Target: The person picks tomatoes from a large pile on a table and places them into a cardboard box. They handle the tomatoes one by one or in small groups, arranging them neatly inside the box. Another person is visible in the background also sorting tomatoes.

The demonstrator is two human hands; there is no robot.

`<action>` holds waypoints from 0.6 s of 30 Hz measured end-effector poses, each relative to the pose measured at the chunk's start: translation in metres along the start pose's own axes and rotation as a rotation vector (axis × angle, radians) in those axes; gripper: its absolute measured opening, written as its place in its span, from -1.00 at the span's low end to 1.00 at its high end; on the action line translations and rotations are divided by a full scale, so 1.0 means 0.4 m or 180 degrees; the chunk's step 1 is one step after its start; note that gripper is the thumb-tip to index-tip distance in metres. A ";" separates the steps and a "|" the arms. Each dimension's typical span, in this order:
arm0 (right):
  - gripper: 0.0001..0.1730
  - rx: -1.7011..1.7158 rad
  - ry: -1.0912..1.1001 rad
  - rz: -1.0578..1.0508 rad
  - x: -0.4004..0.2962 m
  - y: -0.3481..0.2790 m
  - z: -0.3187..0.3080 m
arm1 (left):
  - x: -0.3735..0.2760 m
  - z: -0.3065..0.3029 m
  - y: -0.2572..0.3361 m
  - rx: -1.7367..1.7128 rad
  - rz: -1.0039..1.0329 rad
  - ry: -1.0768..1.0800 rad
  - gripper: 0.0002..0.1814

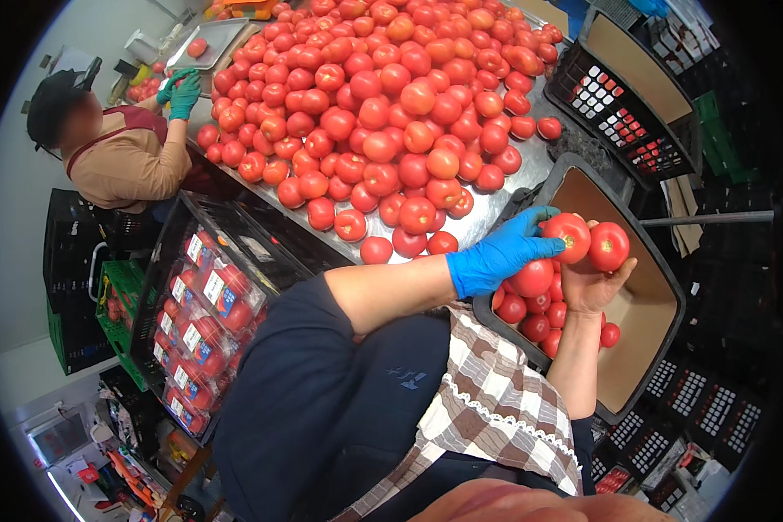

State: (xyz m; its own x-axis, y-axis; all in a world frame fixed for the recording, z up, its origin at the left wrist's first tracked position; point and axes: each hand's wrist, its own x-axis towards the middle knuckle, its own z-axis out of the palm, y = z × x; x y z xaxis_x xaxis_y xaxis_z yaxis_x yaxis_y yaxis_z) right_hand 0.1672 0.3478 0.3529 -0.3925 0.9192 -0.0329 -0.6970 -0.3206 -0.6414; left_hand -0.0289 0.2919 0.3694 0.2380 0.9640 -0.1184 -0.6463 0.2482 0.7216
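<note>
My left hand [506, 251], in a blue glove, grips a red tomato [566, 236] by its side, with the stem scar showing. Bare and palm up, my right hand [587, 290] holds a second tomato [609, 246] right beside the first. Both hands are over a dark plastic crate [671, 313] lined with brown cardboard [639, 355]. Several tomatoes [536, 326] lie in the crate, mostly on its left side, partly hidden by my right forearm. A large heap of tomatoes [378, 117] covers much of the metal table [489, 215] ahead of me.
A black crate [147, 326] of labelled plastic packs of tomatoes [202, 333] stands at left. Beyond it a co-worker [121, 150] in green gloves handles something near a metal tray [212, 42]. Another cardboard-lined black crate [626, 98] stands at the upper right, near a metal bar [711, 218].
</note>
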 end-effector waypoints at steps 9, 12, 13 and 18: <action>0.06 -0.0752 -0.0040 0.0340 0.009 0.044 0.025 | -0.044 -0.052 0.072 0.0506 -0.0046 0.0268 -0.29; 0.04 -0.0890 0.0252 0.0313 -0.003 0.046 0.056 | -0.031 -0.080 0.053 0.0671 0.0078 0.0322 -0.27; 0.02 -0.0897 0.0137 0.0421 -0.003 0.039 0.053 | -0.028 -0.085 0.052 0.0726 0.0069 0.0348 -0.26; -0.02 -0.0783 -0.0587 0.0699 0.015 0.038 0.028 | -0.034 -0.094 0.061 0.0558 -0.0081 0.0364 -0.28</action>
State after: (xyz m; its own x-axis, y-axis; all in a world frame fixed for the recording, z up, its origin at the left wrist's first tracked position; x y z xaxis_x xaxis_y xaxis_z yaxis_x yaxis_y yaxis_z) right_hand 0.1474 0.3460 0.3514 -0.6337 0.7708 -0.0659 -0.4281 -0.4204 -0.8000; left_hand -0.0752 0.2883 0.3629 0.1622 0.9647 -0.2076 -0.5028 0.2618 0.8238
